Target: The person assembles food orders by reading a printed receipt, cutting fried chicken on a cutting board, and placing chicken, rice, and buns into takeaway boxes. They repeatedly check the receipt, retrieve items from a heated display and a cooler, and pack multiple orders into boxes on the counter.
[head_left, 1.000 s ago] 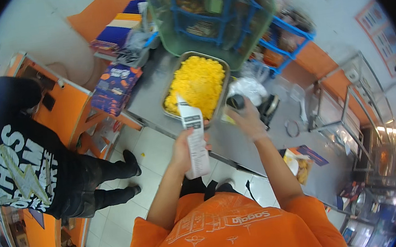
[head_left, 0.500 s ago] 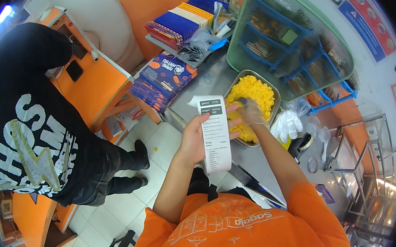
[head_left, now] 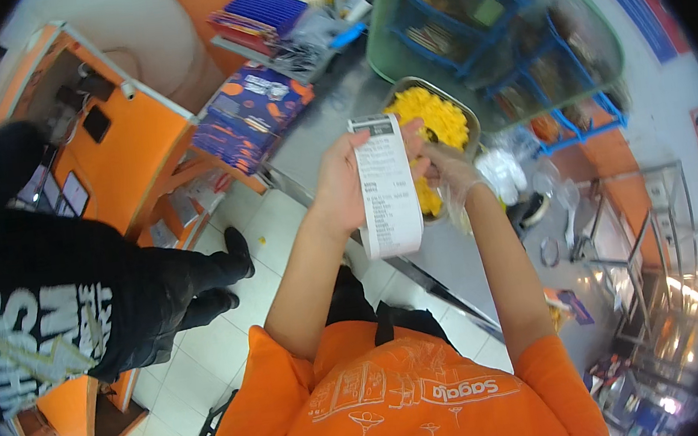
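A long white paper receipt (head_left: 389,188) hangs from my left hand (head_left: 341,189), its upper part pinched between thumb and fingers. Just right of the slip is my right hand (head_left: 454,176), in a clear plastic glove, its fingers curled at the edge of a metal tray (head_left: 472,109) heaped with crumbly yellow food (head_left: 431,109). By those fingers a small dark object (head_left: 432,134) shows against the food; blur hides what it is. The receipt covers the tray's left part.
Behind the tray stands a large green translucent bin (head_left: 385,42) with blue baskets (head_left: 585,135). White plastic (head_left: 503,173) and a tape dispenser (head_left: 533,210) lie right of it. Printed flat boxes (head_left: 247,118) are at left. A person in black (head_left: 72,284) stands by an orange desk (head_left: 132,131).
The view has shifted, so the counter sits higher and further left. My right hand has drawn back toward the receipt. The person in black has moved leftward in view, toward the desk.
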`<move>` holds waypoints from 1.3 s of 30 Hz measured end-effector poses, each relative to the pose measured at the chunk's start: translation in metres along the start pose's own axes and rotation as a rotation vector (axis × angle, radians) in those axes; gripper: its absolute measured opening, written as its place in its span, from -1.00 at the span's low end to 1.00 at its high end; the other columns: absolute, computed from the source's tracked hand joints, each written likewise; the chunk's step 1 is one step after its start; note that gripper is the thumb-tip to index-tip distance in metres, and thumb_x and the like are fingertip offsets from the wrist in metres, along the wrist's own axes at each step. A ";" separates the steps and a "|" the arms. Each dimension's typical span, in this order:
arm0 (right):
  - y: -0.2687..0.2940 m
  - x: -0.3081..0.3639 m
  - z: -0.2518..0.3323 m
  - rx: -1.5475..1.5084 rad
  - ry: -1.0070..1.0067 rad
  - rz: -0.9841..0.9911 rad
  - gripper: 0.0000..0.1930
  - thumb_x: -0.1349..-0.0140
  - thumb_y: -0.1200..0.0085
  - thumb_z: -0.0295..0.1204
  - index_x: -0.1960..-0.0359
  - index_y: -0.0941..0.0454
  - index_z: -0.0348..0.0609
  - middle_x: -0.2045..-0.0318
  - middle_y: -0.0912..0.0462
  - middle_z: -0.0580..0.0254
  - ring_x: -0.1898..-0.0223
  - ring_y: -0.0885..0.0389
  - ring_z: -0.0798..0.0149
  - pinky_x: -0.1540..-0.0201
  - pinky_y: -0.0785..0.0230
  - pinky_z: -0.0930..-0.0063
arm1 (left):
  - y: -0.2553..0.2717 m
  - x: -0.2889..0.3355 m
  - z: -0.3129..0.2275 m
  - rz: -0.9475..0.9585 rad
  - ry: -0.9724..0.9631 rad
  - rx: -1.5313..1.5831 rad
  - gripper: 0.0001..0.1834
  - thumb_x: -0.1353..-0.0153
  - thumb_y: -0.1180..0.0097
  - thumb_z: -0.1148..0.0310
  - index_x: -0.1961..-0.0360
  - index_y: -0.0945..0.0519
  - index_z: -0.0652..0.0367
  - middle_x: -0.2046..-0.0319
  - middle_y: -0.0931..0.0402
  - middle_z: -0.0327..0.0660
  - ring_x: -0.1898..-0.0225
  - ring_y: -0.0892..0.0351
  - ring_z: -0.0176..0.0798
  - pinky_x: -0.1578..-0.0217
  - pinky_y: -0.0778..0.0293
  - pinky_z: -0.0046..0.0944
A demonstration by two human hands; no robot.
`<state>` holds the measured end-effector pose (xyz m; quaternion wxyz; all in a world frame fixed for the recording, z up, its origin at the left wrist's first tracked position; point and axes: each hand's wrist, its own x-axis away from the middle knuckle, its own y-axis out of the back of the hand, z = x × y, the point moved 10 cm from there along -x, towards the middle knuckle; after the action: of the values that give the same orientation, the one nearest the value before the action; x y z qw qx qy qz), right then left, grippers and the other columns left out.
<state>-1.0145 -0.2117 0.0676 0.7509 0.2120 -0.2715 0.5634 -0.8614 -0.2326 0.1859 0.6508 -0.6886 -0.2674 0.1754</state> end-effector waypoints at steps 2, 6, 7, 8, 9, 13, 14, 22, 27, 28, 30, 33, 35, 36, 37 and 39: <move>0.014 0.036 0.014 -0.243 0.083 0.091 -0.52 -0.06 -0.29 -0.09 0.11 -0.46 -0.13 0.48 -0.33 0.48 0.63 -0.18 0.52 0.61 -0.02 0.62 | 0.007 -0.014 0.018 -0.082 0.027 -0.034 -0.46 -0.21 0.25 0.26 -0.19 -0.23 0.32 -0.20 -0.31 0.05 -0.06 -0.45 -0.02 -0.18 -0.32 0.03; 0.104 0.145 0.021 -0.414 0.187 -0.072 -0.67 -0.14 -0.24 -0.15 0.22 -0.45 -0.04 0.55 -0.30 0.52 0.64 -0.16 0.59 0.62 0.02 0.67 | -0.030 -0.034 0.090 0.046 0.231 0.082 -0.44 -0.14 0.17 0.34 -0.17 -0.22 0.39 -0.14 -0.38 0.00 0.09 -0.51 -0.12 -0.06 -0.42 -0.06; 0.132 0.180 0.013 -0.447 0.200 -0.128 -0.70 -0.16 -0.22 -0.18 0.22 -0.44 -0.03 0.57 -0.29 0.52 0.64 -0.14 0.62 0.63 0.07 0.69 | -0.041 -0.036 0.114 0.072 0.253 0.057 -0.43 -0.11 0.14 0.38 -0.16 -0.23 0.41 -0.11 -0.40 -0.02 0.14 -0.52 -0.16 -0.01 -0.45 -0.10; 0.163 0.217 0.002 -0.473 0.219 -0.196 -0.71 -0.17 -0.21 -0.20 0.22 -0.43 -0.03 0.58 -0.28 0.53 0.64 -0.13 0.62 0.63 0.08 0.69 | -0.044 -0.039 0.142 0.024 0.275 0.009 -0.42 -0.07 0.11 0.42 -0.16 -0.24 0.42 -0.08 -0.43 -0.04 0.20 -0.53 -0.20 0.05 -0.48 -0.14; 0.203 0.260 -0.015 -0.510 0.252 -0.341 -0.72 -0.18 -0.20 -0.21 0.21 -0.43 -0.02 0.58 -0.27 0.53 0.64 -0.13 0.63 0.63 0.09 0.69 | -0.057 -0.038 0.178 0.066 0.288 -0.046 -0.40 -0.01 0.09 0.46 -0.15 -0.27 0.42 0.01 -0.45 -0.07 0.30 -0.48 -0.27 0.17 -0.47 -0.23; 0.349 0.441 -0.120 -0.584 0.358 -0.662 -0.73 -0.18 -0.20 -0.24 0.22 -0.38 0.02 0.58 -0.21 0.57 0.65 -0.11 0.63 0.63 0.09 0.71 | -0.066 0.001 0.388 0.162 0.495 -0.424 -0.37 0.10 0.07 0.54 -0.12 -0.35 0.42 0.34 -0.43 -0.20 0.51 -0.27 -0.46 0.46 -0.29 -0.44; 0.379 0.481 -0.153 -0.583 0.346 -0.662 -0.72 -0.17 -0.21 -0.23 0.23 -0.37 0.03 0.57 -0.20 0.58 0.65 -0.11 0.64 0.64 0.09 0.71 | -0.058 0.023 0.458 0.195 0.629 -0.489 -0.38 0.10 0.07 0.54 -0.12 -0.36 0.42 0.38 -0.41 -0.21 0.52 -0.26 -0.48 0.48 -0.27 -0.46; 0.603 0.734 -0.426 -0.616 -0.052 -1.172 -0.70 -0.15 -0.19 -0.26 0.21 -0.36 -0.04 0.54 -0.23 0.52 0.67 -0.14 0.63 0.66 0.04 0.71 | 0.053 0.005 0.964 0.284 0.288 -1.589 -0.24 -0.06 -0.20 -0.09 -0.05 -0.40 0.38 0.43 -0.50 -0.09 0.40 -0.52 -0.17 0.36 -0.44 -0.23; 0.670 0.764 -0.500 -0.751 -0.086 -1.187 -0.61 -0.14 -0.20 -0.28 0.07 -0.37 -0.14 0.49 -0.28 0.51 0.65 -0.14 0.60 0.64 0.01 0.70 | 0.120 0.028 1.090 -0.064 0.421 -1.710 0.07 0.07 -0.21 -0.31 -0.06 -0.30 0.60 0.02 -0.39 0.41 -0.05 -0.43 0.24 -0.05 -0.35 -0.02; 0.678 0.755 -0.505 -0.767 -0.061 -1.123 -0.61 -0.14 -0.20 -0.28 0.06 -0.37 -0.13 0.50 -0.28 0.51 0.64 -0.15 0.60 0.63 0.00 0.70 | 0.134 0.038 1.089 -0.275 0.419 -1.728 0.08 0.06 -0.19 -0.31 -0.05 -0.28 0.63 0.00 -0.36 0.43 -0.07 -0.42 0.23 -0.06 -0.34 -0.03; 0.691 0.739 -0.513 -0.814 0.001 -1.053 -0.61 -0.14 -0.20 -0.29 0.06 -0.36 -0.12 0.51 -0.28 0.52 0.63 -0.16 0.59 0.62 -0.01 0.70 | 0.141 0.035 1.090 -0.359 0.346 -1.710 -0.21 -0.05 -0.24 -0.01 0.02 -0.32 0.58 0.06 -0.41 0.37 0.01 -0.48 0.21 -0.03 -0.37 -0.05; 0.701 0.699 -0.521 -0.770 0.014 -0.887 -0.62 -0.13 -0.20 -0.31 0.06 -0.36 -0.09 0.51 -0.28 0.53 0.61 -0.13 0.61 0.59 -0.01 0.72 | 0.143 0.011 1.066 -0.275 0.240 -1.755 -0.62 -0.04 -0.19 0.43 0.19 -0.37 0.48 0.19 -0.50 0.18 0.26 -0.61 0.09 0.18 -0.57 -0.08; 0.701 0.655 -0.527 -0.765 -0.018 -0.730 -0.62 -0.10 -0.18 -0.33 0.07 -0.36 -0.10 0.49 -0.30 0.46 0.61 -0.20 0.57 0.63 -0.03 0.68 | 0.153 -0.006 1.036 -0.127 0.360 -1.618 -0.60 -0.02 -0.17 0.41 0.18 -0.37 0.44 0.27 -0.52 0.20 0.32 -0.62 0.14 0.27 -0.56 -0.07; 0.698 0.624 -0.521 -0.758 0.030 -0.585 -0.61 -0.09 -0.18 -0.33 0.07 -0.36 -0.10 0.48 -0.30 0.43 0.61 -0.23 0.56 0.65 -0.03 0.66 | 0.154 -0.012 1.019 -0.075 0.415 -1.531 -0.60 -0.01 -0.15 0.39 0.17 -0.36 0.42 0.31 -0.53 0.20 0.35 -0.63 0.17 0.32 -0.56 -0.06; 0.707 0.599 -0.508 -0.388 0.093 -0.604 -0.59 -0.06 -0.17 -0.37 0.06 -0.35 -0.14 0.47 -0.37 0.37 0.56 -0.33 0.38 0.58 -0.14 0.53 | 0.144 -0.016 0.990 -0.065 0.288 -1.527 -0.71 -0.03 -0.11 0.46 0.23 -0.41 0.40 0.45 -0.56 0.07 0.53 -0.64 0.00 0.55 -0.55 -0.17; 0.698 0.541 -0.481 0.220 0.189 -0.593 -0.54 -0.02 -0.16 -0.42 0.01 -0.33 -0.20 0.42 -0.47 0.24 0.45 -0.47 0.13 0.44 -0.31 0.35 | 0.133 -0.021 0.941 -0.070 0.293 -1.576 -0.75 -0.05 -0.10 0.49 0.26 -0.43 0.41 0.44 -0.57 0.04 0.52 -0.64 -0.08 0.58 -0.54 -0.22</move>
<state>-1.4868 0.6766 0.0594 0.8768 0.3084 -0.0643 0.3633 -1.4142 0.5088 -0.0344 0.0066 -0.9529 -0.2458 -0.1775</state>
